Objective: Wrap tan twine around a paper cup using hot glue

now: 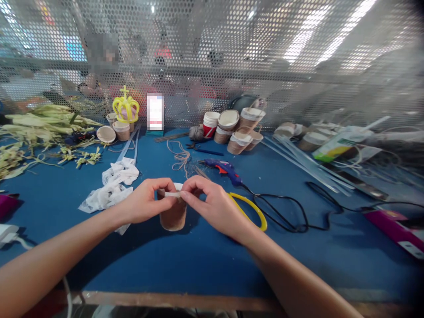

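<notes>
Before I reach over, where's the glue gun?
In the head view, the glue gun lies just right of centre, beyond the right hand and yellow ring.

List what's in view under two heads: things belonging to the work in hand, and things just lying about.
In hand:
- brown cup, its rim pinched by the left hand and right hand

Apparently just lying about, none held:
- glue gun
- crumpled white fabric
- yellow crown
- grey yarn ball
</notes>
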A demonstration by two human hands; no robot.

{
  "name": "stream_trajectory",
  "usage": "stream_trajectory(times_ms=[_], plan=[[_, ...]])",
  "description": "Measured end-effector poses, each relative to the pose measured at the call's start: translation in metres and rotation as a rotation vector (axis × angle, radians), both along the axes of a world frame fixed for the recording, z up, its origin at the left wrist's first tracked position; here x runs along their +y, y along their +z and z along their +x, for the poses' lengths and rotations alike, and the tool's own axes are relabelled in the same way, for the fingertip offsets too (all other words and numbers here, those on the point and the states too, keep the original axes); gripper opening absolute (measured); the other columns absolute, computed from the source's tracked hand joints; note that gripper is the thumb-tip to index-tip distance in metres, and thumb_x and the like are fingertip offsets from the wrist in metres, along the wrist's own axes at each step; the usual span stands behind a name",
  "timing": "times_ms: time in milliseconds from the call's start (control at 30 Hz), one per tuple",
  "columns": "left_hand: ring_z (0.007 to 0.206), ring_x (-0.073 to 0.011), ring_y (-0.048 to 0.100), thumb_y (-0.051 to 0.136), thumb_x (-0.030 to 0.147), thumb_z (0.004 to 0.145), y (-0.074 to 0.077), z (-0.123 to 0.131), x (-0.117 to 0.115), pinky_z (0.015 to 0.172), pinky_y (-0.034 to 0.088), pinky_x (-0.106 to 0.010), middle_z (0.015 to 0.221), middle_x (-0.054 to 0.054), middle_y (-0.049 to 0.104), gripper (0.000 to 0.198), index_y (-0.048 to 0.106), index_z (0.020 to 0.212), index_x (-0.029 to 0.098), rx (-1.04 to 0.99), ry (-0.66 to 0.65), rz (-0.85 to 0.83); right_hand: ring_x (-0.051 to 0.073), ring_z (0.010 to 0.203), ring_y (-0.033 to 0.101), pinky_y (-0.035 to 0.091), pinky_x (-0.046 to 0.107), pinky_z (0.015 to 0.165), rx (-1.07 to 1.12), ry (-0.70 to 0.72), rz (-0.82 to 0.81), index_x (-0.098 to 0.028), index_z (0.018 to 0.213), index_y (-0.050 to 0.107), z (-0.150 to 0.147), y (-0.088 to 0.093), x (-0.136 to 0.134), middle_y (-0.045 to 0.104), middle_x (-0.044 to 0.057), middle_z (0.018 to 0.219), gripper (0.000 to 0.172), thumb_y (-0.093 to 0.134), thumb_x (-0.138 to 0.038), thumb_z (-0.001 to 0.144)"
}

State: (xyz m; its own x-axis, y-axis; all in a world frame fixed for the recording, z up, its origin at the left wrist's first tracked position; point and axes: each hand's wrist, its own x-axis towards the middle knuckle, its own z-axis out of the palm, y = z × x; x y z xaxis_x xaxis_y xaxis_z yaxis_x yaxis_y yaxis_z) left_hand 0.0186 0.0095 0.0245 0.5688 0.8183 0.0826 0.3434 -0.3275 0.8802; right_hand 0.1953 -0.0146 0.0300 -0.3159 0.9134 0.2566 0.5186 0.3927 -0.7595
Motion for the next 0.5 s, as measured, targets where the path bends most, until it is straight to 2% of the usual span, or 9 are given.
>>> stream_trajectory(times_ms=[200,367,500], plan=[[0.059,-0.0098,0.043,0.048,0.022,0.072,0.012,-0.002,0.004,0.059,0.036,-0.021,0.061,0.004,0.049,0.010,0.050,0.065,0.014,0.079,-0.097,-0.026,0.015,0.080,0.057,0.044,0.027,0.073,0.121,-0.096,0.078,-0.017,0.087,0.060,0.012,0.006,0.006,0.064,0.004,0.087,0.014,0.046,-0.020,0.084],[0.065,-0.0119,0.046,0.047,0.021,0.072,0.023,-0.004,0.010,0.063,0.037,-0.023,0.066,0.002,0.051,0.008,0.050,0.068,0.015,0.218,-0.160,0.001,0.012,0.069,0.056,0.044,0.023,0.064,0.296,-0.278,0.094,-0.017,0.073,0.060,0.022,0.020,0.010,0.064,0.001,0.075,0.015,0.047,-0.018,0.081],[0.067,-0.0129,0.048,0.047,0.024,0.072,0.024,-0.003,0.014,0.065,0.037,-0.024,0.068,0.002,0.052,0.012,0.051,0.070,0.014,0.246,-0.158,-0.020,0.010,0.065,0.056,0.044,0.022,0.061,0.394,-0.296,0.042,-0.016,0.074,0.060,0.026,0.026,0.011,0.062,0.001,0.071,0.012,0.050,-0.020,0.079]])
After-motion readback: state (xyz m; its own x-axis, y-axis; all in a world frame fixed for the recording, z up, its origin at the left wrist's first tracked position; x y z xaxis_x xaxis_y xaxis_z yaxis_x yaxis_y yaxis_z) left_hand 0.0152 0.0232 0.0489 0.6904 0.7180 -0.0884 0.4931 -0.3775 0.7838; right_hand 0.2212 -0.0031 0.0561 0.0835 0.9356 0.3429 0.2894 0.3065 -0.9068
